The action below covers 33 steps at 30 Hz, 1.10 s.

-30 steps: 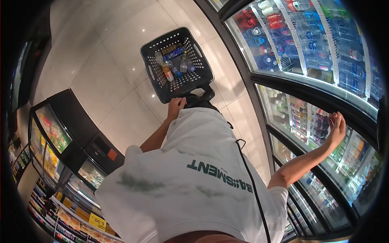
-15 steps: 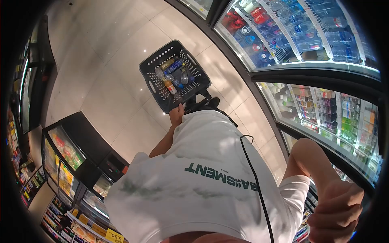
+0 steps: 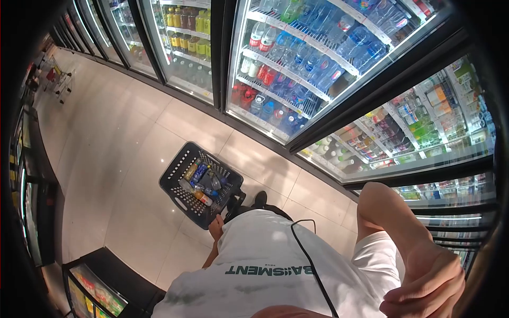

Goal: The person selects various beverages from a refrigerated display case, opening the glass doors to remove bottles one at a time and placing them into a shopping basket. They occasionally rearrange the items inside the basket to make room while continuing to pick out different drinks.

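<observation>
My left hand (image 3: pixel 216 227) is closed at the near edge of a dark shopping basket (image 3: pixel 183 203), low in front of me. Its fingers are partly hidden. Inside the basket lie several drinks bottles: an orange one with a white label (image 3: pixel 202 197), a blue one (image 3: pixel 200 173), and clear ones. My right hand (image 3: pixel 427 283) is raised close to the camera at the lower right, elbow bent. Its fingers are curled in, and I see nothing in them.
Glass-door fridges (image 3: pixel 297 69) full of bottles run along the right and far side. A low chest cooler (image 3: pixel 106 289) stands at the lower left. Pale floor tiles (image 3: pixel 116 159) lie between. A shopping trolley (image 3: pixel 61 82) is far off at the upper left.
The view has swung to the right and risen, so more fridges and the far aisle show. The basket and my left hand appear lower and further left. My right hand stays raised and curled.
</observation>
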Available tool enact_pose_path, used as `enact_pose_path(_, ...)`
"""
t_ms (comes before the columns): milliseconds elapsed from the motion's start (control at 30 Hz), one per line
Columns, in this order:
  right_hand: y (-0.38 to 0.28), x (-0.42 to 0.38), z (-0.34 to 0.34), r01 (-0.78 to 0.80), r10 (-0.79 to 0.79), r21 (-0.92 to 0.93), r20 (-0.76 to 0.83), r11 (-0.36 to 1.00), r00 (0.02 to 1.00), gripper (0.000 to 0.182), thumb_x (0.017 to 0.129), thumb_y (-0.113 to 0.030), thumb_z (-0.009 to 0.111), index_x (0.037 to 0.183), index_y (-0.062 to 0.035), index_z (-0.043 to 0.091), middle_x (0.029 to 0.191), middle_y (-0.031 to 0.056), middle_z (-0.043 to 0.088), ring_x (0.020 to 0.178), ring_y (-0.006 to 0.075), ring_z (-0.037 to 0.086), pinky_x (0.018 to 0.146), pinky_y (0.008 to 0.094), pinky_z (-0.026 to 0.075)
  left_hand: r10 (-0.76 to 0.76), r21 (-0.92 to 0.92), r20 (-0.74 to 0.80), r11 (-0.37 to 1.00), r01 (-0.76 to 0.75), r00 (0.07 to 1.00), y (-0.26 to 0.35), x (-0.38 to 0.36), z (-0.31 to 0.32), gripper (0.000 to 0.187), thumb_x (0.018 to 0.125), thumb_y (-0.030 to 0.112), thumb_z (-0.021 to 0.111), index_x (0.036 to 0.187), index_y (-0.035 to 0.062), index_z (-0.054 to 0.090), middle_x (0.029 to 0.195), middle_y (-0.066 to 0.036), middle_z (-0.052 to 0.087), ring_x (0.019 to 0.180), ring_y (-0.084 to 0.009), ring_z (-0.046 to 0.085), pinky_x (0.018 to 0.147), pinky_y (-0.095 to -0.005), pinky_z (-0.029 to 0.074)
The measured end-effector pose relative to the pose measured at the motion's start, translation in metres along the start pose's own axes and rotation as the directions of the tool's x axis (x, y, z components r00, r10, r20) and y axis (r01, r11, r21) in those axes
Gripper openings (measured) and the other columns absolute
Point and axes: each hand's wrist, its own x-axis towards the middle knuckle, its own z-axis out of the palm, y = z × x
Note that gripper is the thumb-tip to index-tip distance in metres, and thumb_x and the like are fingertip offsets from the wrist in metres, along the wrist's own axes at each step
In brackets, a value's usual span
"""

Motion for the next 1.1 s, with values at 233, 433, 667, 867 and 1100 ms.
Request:
enact_pose_path(233, 0.002, -0.025, 0.014, 0.132, -0.134, -0.066, -0.018, 0.989, 0.991, 0.044, 0.103, -0.046, 0.048, 0.082, -0.0139, 0.07, 0.057, 0.0139, 0.063, 0.044, 0.0248, 0.061, 0.045, 0.0309, 0.055, -0.007, 0.01, 0.004, 1.0, 0.007, 1.0, -0.01, -0.004, 0.003, 0.048, 0.1, 0.034, 0.052, 0.075, -0.0031, 0.071, 0.069, -0.026, 0.065, 0.062, -0.0447, 0.064, 0.058, -0.0502, 0.048)
enact_pose_path(433, 0.058, -0.14, 0.026, -0.537, 0.571, 0.232, -0.511, 0.811, 0.642, 0.011, 0.096, -0.001, 0.06, 0.086, -0.0019, 0.062, 0.063, 0.008, 0.06, 0.047, 0.0178, 0.055, 0.051, 0.0259, 0.045, 0.018, -0.031, -0.028, 0.999, -0.019, 0.999, -0.017, -0.006, 0.005, 0.046, 0.099, 0.031, 0.052, 0.075, -0.0037, 0.07, 0.069, -0.027, 0.064, 0.061, -0.0458, 0.064, 0.056, -0.0513, 0.048)
enact_pose_path(667, 0.241, -0.445, 0.211, -0.97, 0.967, -0.016, -0.077, -0.244, -0.242, 0.057, 0.099, -0.037, 0.062, 0.145, -0.0072, 0.049, 0.093, 0.0139, 0.073, 0.069, 0.0174, 0.07, 0.065, 0.0302, 0.056, 0.075, 0.057, -0.125, 0.996, -0.069, 0.989, -0.02, -0.002, -0.009, 0.025, 0.091, 0.015, 0.059, 0.072, -0.0007, 0.061, 0.069, -0.021, 0.062, 0.068, -0.0407, 0.061, 0.064, -0.0503, 0.046)
enact_pose_path(867, 0.277, -0.448, 0.304, -0.789, 0.786, -0.004, 0.086, -0.614, -0.612, 0.089, 0.094, -0.065, 0.056, 0.147, 0.0046, 0.04, 0.113, 0.0203, 0.068, 0.099, 0.0287, 0.069, 0.07, 0.0389, 0.062, -0.958, -0.362, -0.011, 0.27, 0.892, 0.286, -0.043, -0.004, 0.005, 0.034, 0.082, 0.013, 0.068, 0.108, -0.007, 0.062, 0.106, -0.021, 0.068, 0.103, -0.0364, 0.065, 0.088, -0.0478, 0.052)
enact_pose_path(1100, 0.293, -0.494, 0.337, -0.594, 0.564, -0.151, 0.199, -0.79, -0.801, 0.033, 0.088, -0.027, 0.071, 0.106, 0.0003, 0.071, 0.099, 0.0119, 0.073, 0.086, 0.0272, 0.071, 0.072, 0.0451, 0.06, -0.667, -0.678, 0.541, 0.014, 0.735, 0.512, -0.098, 0.004, 0.027, 0.034, 0.074, 0.018, 0.077, 0.089, -0.0105, 0.069, 0.086, -0.017, 0.07, 0.068, -0.0283, 0.068, 0.063, -0.0391, 0.056)
